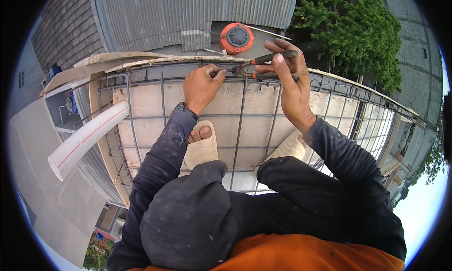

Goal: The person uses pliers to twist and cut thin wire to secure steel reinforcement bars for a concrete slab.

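Observation:
My right hand holds a pair of pliers with black and orange handles. The handles are spread apart, one along the fingers and the other below the thumb. The jaws point left, to the rebar along the far edge of the frame. Just left of the jaws, my left hand is pinched closed at the same bars. Whatever its fingertips hold, perhaps a thin wire, is too small to make out. Steel bars form a grid over pale wooden boards, and my sandalled feet rest on it.
A white pipe sticks out past the left side. Wooden planks edge the formwork, with a drop beyond. Far below lie a corrugated roof, an orange tank and a leafy tree. The grid runs on to the right.

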`<state>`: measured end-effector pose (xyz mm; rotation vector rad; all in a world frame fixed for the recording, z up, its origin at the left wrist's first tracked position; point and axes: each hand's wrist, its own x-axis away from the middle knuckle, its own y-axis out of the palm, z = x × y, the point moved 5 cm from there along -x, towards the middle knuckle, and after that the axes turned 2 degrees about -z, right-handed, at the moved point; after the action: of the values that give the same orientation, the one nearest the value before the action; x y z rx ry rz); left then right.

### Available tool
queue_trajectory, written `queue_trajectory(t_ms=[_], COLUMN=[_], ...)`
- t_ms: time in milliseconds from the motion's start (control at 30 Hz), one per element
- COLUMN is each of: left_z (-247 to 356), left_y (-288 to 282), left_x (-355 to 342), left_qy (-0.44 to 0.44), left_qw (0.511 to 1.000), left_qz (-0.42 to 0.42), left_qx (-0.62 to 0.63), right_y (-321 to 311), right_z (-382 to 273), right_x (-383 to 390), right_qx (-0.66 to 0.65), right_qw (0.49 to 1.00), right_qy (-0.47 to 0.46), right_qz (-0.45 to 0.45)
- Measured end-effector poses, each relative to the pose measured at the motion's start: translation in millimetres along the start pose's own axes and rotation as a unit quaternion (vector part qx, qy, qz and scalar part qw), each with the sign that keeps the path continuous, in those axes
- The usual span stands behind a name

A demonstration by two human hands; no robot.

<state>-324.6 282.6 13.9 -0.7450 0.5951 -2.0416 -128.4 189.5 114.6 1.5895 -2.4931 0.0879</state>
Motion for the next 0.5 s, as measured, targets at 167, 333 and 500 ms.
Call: queue_trajectory(t_ms=[167,333,500], left_z=[-7.5,-11.5,-11.8], left_y=[4.8,7.2,10.3], left_x=[-6.0,-3.5,-11.7], left_qy=[-0.044,-0.041,-0.071], left_qw=[0.998,0.998,0.994], left_qz=[-0.023,-0.015,-0.066], left_qx=[0.038,0.054,0.041], right_y=[7.7,27.5,26.2], right_z=[-6.7,-2.1,-4.0], right_x=[-13.2,9.4,10.1], right_qx=[0.024,0.104,0.13], right_qw=[0.999,0.986,0.982], right_qy=[-0.022,-0.069,-0.079], right_qz=[-0.02,-0.107,-0.111])
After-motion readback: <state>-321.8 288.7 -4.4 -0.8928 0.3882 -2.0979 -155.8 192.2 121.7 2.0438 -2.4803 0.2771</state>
